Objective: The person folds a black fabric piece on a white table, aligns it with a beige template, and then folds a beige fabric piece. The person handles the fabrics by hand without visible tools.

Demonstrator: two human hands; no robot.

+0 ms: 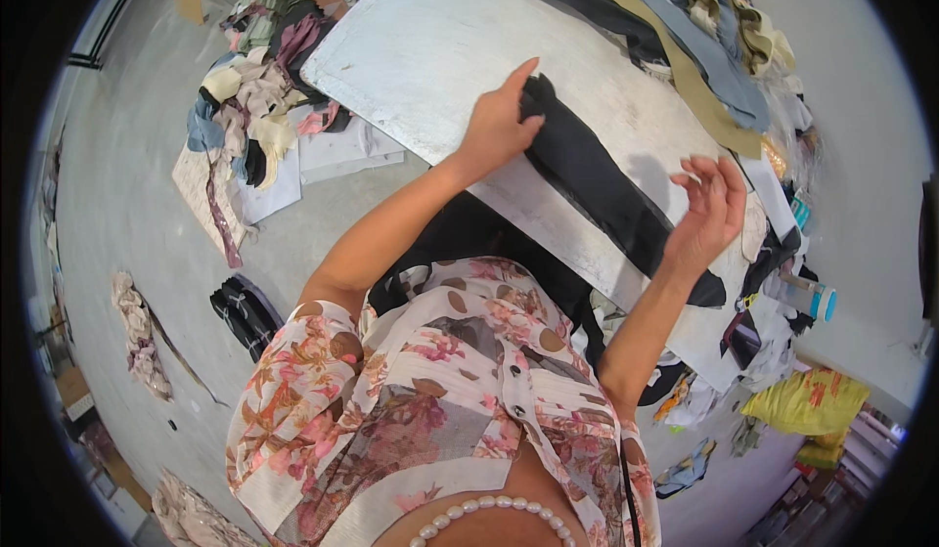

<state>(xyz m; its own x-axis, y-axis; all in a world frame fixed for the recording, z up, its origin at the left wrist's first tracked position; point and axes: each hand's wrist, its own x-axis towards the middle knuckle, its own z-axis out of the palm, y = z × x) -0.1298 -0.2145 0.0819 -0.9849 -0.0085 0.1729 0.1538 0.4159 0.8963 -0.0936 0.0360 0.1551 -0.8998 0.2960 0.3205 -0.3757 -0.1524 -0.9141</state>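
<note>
A long black fabric strip lies slantwise over the white table, running from the middle toward the near right edge. At its far left end is my left hand. Its index finger stretches outward and its thumb is apart, beside the cloth's edge; its other fingers are partly hidden. My right hand is raised over the strip's near right part, fingers loosely bent and spread, with nothing in them. Whether it touches the cloth below cannot be told.
The white table carries a heap of grey, olive and black fabric at its far right. A phone lies near the right corner. Fabric scraps are piled at left, a black bundle on the floor, a yellow bag at right.
</note>
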